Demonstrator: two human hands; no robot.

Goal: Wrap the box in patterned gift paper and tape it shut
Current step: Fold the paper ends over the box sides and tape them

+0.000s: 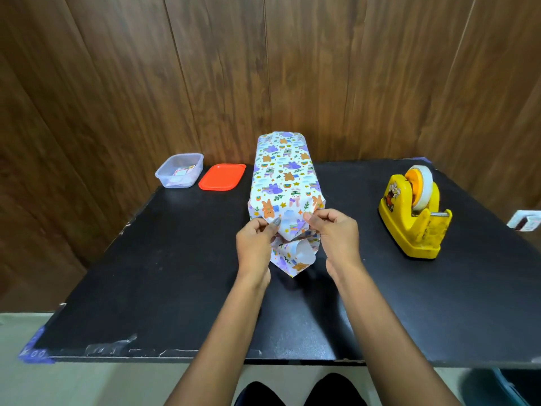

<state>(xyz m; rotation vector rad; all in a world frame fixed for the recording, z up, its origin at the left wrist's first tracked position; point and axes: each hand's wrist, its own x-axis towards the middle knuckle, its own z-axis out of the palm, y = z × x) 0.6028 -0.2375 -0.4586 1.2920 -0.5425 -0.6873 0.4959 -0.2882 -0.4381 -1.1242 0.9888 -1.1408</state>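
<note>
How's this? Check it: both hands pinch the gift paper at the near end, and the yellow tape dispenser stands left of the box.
Wrong side: the head view shows the yellow tape dispenser right of the box. The rest is correct.

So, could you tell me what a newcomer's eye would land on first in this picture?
The box in bright cartoon-patterned paper lies mid-table, the left hand and right hand pinching its near-end folds. Next come the yellow tape dispenser at right and the red lid back left.

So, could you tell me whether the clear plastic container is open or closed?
Open. The clear container has no lid on; an orange lid lies flat on the table beside it.
</note>
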